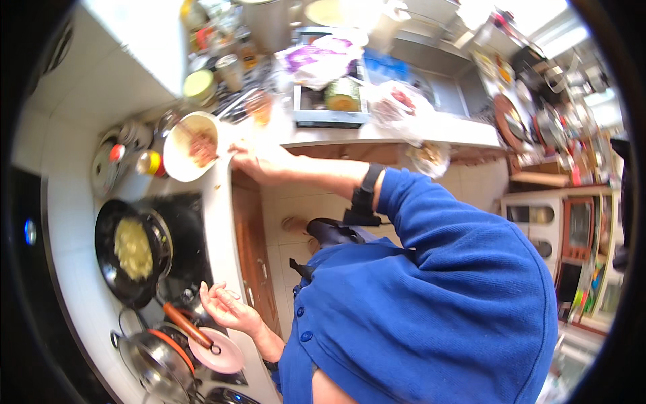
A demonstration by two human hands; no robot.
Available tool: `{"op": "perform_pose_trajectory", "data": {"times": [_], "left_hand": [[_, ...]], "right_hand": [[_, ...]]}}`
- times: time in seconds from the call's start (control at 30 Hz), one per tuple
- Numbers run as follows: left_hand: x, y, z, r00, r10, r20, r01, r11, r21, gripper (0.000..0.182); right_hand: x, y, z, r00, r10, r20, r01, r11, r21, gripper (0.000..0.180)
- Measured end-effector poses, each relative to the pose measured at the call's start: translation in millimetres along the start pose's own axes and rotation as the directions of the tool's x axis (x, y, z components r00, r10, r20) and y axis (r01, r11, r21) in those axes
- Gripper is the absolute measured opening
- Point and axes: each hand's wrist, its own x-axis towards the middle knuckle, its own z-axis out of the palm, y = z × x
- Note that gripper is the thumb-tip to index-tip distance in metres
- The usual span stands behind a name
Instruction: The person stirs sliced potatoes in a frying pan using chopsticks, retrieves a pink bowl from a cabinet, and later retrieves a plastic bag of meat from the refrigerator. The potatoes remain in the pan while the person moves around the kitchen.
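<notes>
My left hand (228, 308) is palm up with loosely curled fingers, holding nothing, beside the wooden handle (184, 323) of a black wok (113, 283). Pale yellow-green pieces of food (133, 248) lie in the wok, which sits on a black glass hob (189, 227). Toward the counter's edge, my right hand (262, 160) is close to a white bowl (176, 161) of raw-looking minced meat (203, 147). Glare blurs its fingers, so I cannot tell whether they touch the bowl. A utensil appears to lean inside the bowl.
A pink plate (222, 356) lies under the wok handle's end, beside a steel pot (156, 361). Bottles (150, 163) and jars (198, 85) line the wall. Plastic bags (401, 108) and a grey crate (330, 118) occupy the right counter. A cabinet door (252, 242) is below.
</notes>
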Motion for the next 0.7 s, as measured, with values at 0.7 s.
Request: {"op": "perform_pose_trajectory", "data": {"times": [0.7], "left_hand": [[-74,72,320,0.581,-0.162,0.798,0.3,0.954,-0.025,0.031]], "right_hand": [[-444,-69,-273,0.337,0.86,-0.383,-0.877,0.434,0.204,0.02]]}}
